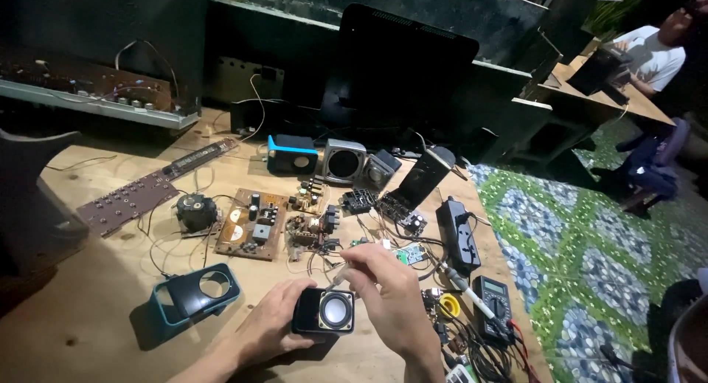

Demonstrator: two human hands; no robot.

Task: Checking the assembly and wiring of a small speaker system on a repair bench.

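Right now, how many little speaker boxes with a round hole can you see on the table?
4. One small black speaker is held in the left hand. A blue-trimmed one, a silver one and a grey one sit in a row at the back. More may hide among the clutter.

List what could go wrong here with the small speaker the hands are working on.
1. The left hand steadies the small black speaker only by one side; it might slip while the right hand works a thin tool at its top edge.
2. The tool tip sits close to the exposed speaker cone, so a slip could dent it.
3. Loose wires and a multimeter crowd the right wrist and could snag.
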